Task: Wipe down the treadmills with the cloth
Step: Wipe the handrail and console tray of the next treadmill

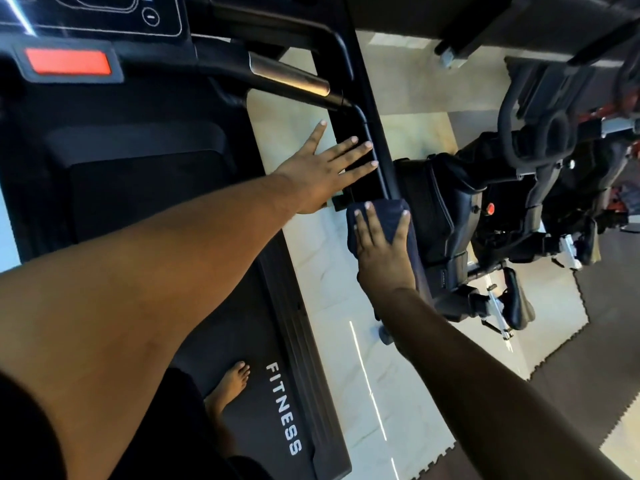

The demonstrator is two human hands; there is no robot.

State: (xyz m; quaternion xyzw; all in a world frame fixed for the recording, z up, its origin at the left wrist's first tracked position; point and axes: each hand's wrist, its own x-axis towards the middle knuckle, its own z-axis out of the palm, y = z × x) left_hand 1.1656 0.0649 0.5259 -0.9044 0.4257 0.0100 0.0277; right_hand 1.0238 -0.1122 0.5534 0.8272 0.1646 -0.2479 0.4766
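White "FITNESS" lettering — on treadmill side rail (282,407), beside belt — no other text legible.

i stand on the treadmill belt (145,209), console (104,22) ahead. my left hand (322,171) lies on the right upright (367,133); just behind it, my right hand (382,251) presses the cloth (388,209). exercise bike (485,220) farther right.
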